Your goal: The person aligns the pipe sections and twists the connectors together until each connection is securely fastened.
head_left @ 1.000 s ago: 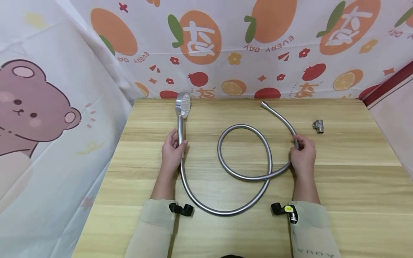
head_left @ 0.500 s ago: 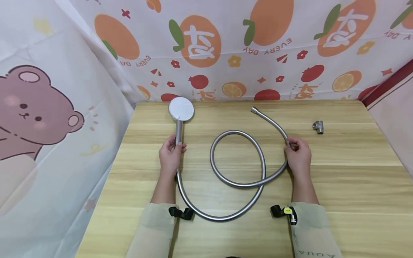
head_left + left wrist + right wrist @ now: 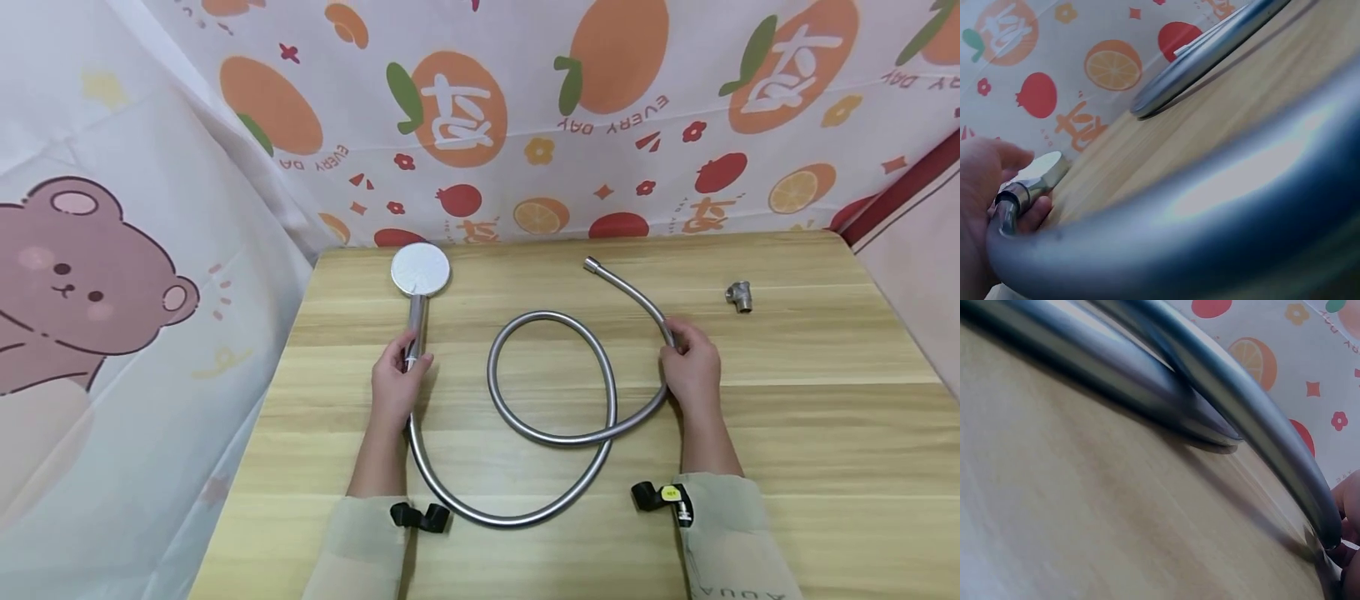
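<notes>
A chrome shower head point(image 3: 421, 269) lies at the table's back left with its pale round face up. My left hand point(image 3: 397, 379) holds the lower end of its handle, thumb on the right side and fingers on the left. From there a silver shower hose point(image 3: 510, 522) sweeps along the front and crosses itself in a loop. My right hand point(image 3: 693, 367) pinches that hose near its free end point(image 3: 592, 264), which points to the back. In the left wrist view the handle's collar point(image 3: 1017, 195) sits between thumb and fingers. The right wrist view shows only some fingertips point(image 3: 1350, 506) at the hose.
A small metal angle fitting point(image 3: 739, 296) stands on the wooden table point(image 3: 825, 450), right of and behind my right hand. A fruit-print cloth point(image 3: 540, 100) hangs along the back edge. A bear-print cloth point(image 3: 172, 400) hangs at the left.
The shower head has turned from sideways to face up in my left hand. My right hand has shifted slightly left with the hose, and its free end has moved left too.
</notes>
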Demonstrator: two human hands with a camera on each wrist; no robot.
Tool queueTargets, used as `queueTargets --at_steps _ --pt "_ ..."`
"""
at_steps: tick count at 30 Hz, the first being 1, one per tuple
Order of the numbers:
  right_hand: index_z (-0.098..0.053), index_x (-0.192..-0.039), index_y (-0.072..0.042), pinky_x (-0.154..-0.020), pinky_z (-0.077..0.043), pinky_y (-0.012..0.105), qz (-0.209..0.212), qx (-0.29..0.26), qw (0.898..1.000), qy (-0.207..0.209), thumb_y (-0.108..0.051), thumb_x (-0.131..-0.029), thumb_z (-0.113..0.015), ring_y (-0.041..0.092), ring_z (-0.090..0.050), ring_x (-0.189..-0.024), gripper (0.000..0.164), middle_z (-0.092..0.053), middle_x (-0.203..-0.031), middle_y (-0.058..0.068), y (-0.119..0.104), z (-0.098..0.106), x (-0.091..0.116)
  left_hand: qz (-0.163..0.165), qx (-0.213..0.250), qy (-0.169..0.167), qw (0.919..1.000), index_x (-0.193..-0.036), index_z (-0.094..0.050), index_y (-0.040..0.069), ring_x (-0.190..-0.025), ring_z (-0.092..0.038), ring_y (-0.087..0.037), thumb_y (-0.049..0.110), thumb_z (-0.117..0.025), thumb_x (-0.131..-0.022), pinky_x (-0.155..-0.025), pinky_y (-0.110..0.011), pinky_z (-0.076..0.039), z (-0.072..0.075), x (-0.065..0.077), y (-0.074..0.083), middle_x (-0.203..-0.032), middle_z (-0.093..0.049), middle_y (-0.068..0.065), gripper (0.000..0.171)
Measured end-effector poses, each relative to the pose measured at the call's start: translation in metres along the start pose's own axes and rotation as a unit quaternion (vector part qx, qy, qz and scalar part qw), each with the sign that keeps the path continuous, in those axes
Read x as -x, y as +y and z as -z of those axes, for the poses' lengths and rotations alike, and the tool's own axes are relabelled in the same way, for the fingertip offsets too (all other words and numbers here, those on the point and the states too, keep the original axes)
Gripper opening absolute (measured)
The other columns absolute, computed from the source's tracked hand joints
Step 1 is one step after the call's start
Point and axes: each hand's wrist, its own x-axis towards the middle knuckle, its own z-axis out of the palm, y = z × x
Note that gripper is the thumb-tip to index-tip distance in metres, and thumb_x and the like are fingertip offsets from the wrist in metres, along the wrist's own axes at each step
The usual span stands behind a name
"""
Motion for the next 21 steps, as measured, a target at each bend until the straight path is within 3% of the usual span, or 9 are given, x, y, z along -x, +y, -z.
queueTargets --at_steps 3,6,7,10,13,17,21 --pt "-0.066 -0.126 -0.008 -0.093 -0.045 0.038 0.018 0.003 1.0 -0.003 0.0 -0.088 -0.057 0.028 -0.054 -0.112 0.04 -0.059 -0.133 0.01 0.0 -0.001 -0.001 0.002 -0.012 -0.018 0.9998 -0.142 -0.051 0.012 -0.116 -0.056 -0.022 0.002 -0.067 -0.089 -0.083 -0.015 -0.048 0.004 0.002 0.001 -0.135 -0.055 -0.016 0.056" --pt "-0.068 -0.122 -0.003 -0.102 -0.045 0.044 0.025 0.006 1.0 -0.004 0.001 -0.088 -0.057 0.031 -0.054 -0.121 0.035 -0.058 -0.136 0.011 0.001 -0.002 -0.001 -0.006 -0.036 -0.037 0.9986 -0.142 -0.05 0.013 -0.1 -0.055 -0.027 -0.006 -0.06 -0.085 -0.07 -0.017 -0.05 0.008 -0.003 0.003 -0.122 -0.055 -0.024 0.062" --pt "-0.068 -0.121 -0.002 -0.103 -0.044 0.045 0.024 0.006 1.0 -0.005 0.001 -0.088 -0.057 0.032 -0.053 -0.123 0.035 -0.058 -0.136 0.011 0.002 -0.002 -0.001 -0.015 -0.051 -0.044 0.9976 -0.143 -0.05 0.013 -0.103 -0.056 -0.028 -0.008 -0.057 -0.083 -0.07 -0.019 -0.05 0.008 -0.006 0.004 -0.126 -0.053 -0.027 0.063" --pt "-0.068 -0.12 -0.002 -0.104 -0.046 0.045 0.02 0.004 1.0 -0.006 0.002 -0.089 -0.056 0.032 -0.053 -0.124 0.034 -0.058 -0.136 0.012 0.003 -0.002 -0.001 -0.037 -0.097 -0.064 0.9925 -0.143 -0.05 0.013 -0.125 -0.049 -0.038 -0.012 -0.053 -0.08 -0.081 -0.032 -0.053 0.01 -0.016 0.006 -0.146 -0.039 -0.032 0.067" --pt "-0.068 -0.12 -0.003 -0.102 -0.047 0.045 0.02 0.003 1.0 -0.004 0.002 -0.09 -0.057 0.032 -0.055 -0.121 0.033 -0.058 -0.134 0.012 0.003 -0.002 -0.002 -0.052 -0.136 -0.088 0.9854 -0.144 -0.048 0.012 -0.146 -0.024 -0.039 -0.014 -0.052 -0.082 -0.105 -0.048 -0.043 0.011 -0.026 0.009 -0.162 -0.014 -0.022 0.068" --pt "-0.068 -0.121 -0.006 -0.096 -0.047 0.042 0.012 0.003 1.0 -0.002 -0.003 -0.092 -0.059 0.03 -0.056 -0.115 0.03 -0.06 -0.131 0.012 0.002 0.0 -0.004 -0.056 -0.18 -0.126 0.974 -0.144 -0.047 0.01 -0.148 -0.02 -0.039 -0.015 -0.052 -0.081 -0.115 -0.057 -0.029 0.013 -0.039 0.015 -0.164 -0.015 -0.015 0.068" --pt "-0.069 -0.121 -0.008 -0.084 -0.046 0.033 0.003 0.006 1.0 0.001 -0.003 -0.091 -0.059 0.026 -0.056 -0.105 0.031 -0.062 -0.124 0.012 0.001 0.002 -0.004 -0.068 -0.239 -0.169 0.9538 -0.142 -0.048 0.009 -0.145 -0.027 -0.039 -0.012 -0.053 -0.084 -0.112 -0.059 -0.033 0.02 -0.048 0.02 -0.163 -0.019 -0.013 0.063"
